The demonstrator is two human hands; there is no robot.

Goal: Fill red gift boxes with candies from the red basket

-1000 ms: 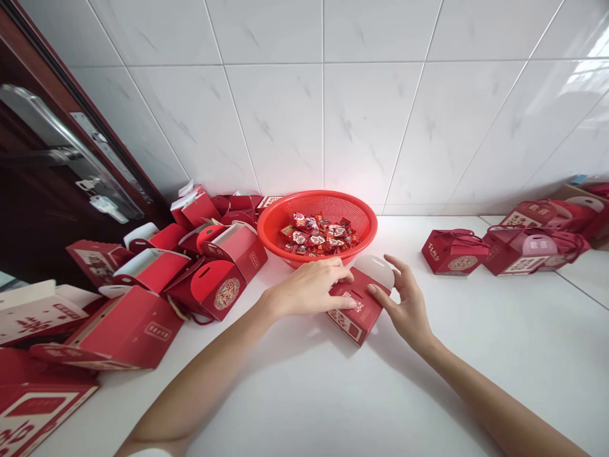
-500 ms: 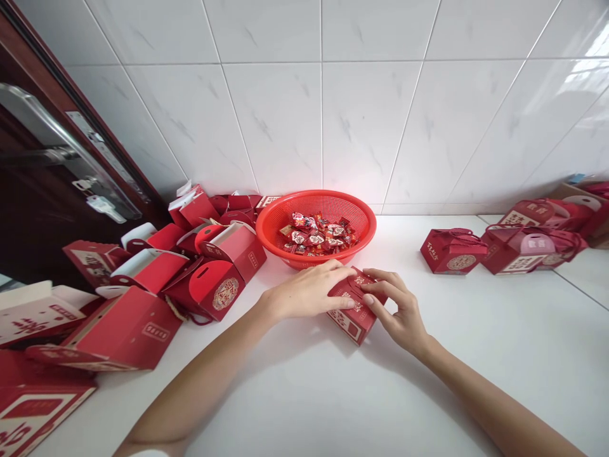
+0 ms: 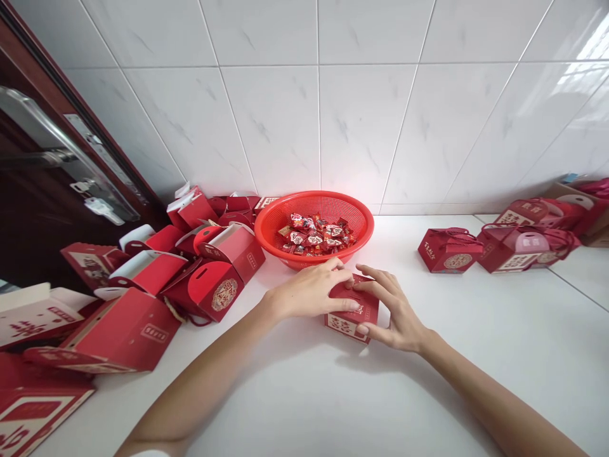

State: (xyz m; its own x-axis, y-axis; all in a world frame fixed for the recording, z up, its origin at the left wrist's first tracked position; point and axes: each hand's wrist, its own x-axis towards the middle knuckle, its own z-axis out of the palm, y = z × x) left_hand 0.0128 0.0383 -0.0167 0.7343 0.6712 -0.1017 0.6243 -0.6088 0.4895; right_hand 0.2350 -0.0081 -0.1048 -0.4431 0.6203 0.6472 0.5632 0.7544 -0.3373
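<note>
A small red candy box (image 3: 346,327) with pale printed lettering stands on the white counter, its top flaps folded down. My left hand (image 3: 311,291) holds it from the left, fingers and thumb across the top. From the right, my right hand (image 3: 394,312) grips it, with fingers on the top flaps and the thumb at the front lower corner. Parts of the lid are hidden under the fingers. Just behind the box, a red plastic basket (image 3: 304,261) contains several wrapped candies (image 3: 316,237).
Several red boxes with lifted flaps (image 3: 143,330) crowd the left side, near a dark door with a metal handle (image 3: 47,136). Red boxes with tied cord handles (image 3: 450,251) stand at the right, before a cardboard carton (image 3: 600,236). A tiled wall (image 3: 361,127) rises behind.
The box has turned a little, so its lettered front faces me more. My right thumb has moved from the top down to the front corner. My left hand stays on top.
</note>
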